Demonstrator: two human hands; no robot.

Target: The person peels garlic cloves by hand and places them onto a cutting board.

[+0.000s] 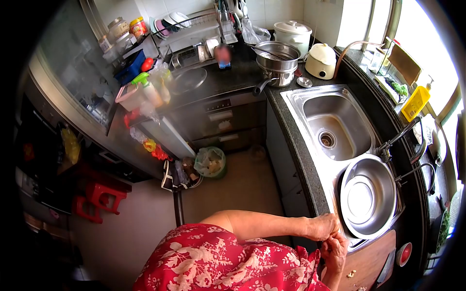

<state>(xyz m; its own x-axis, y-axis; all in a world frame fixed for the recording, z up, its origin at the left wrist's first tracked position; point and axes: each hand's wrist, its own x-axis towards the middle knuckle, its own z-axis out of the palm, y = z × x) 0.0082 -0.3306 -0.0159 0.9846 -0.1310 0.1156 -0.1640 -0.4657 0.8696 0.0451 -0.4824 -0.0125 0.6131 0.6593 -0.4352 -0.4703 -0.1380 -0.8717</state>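
Note:
My left hand [323,227] and my right hand [335,252] meet over the near edge of the counter, beside the steel basin. The fingers of both are closed in a pinch and touch or nearly touch. Whatever they hold is too small and too covered to name. Just below them lies a wooden cutting board [369,257], with a few small pale pieces [351,274] on it that look like garlic cloves. A knife [387,266] rests along the board's far side. Close to it stands a small red bowl [404,254].
A round steel basin [347,213] sits in the nearer sink bowl, below the black tap [386,151]. The other sink bowl [315,114] shows its drain. Pots [277,60] and a cream cooker [320,60] stand beyond. Red stools [107,194] and a bin [223,167] are on the floor.

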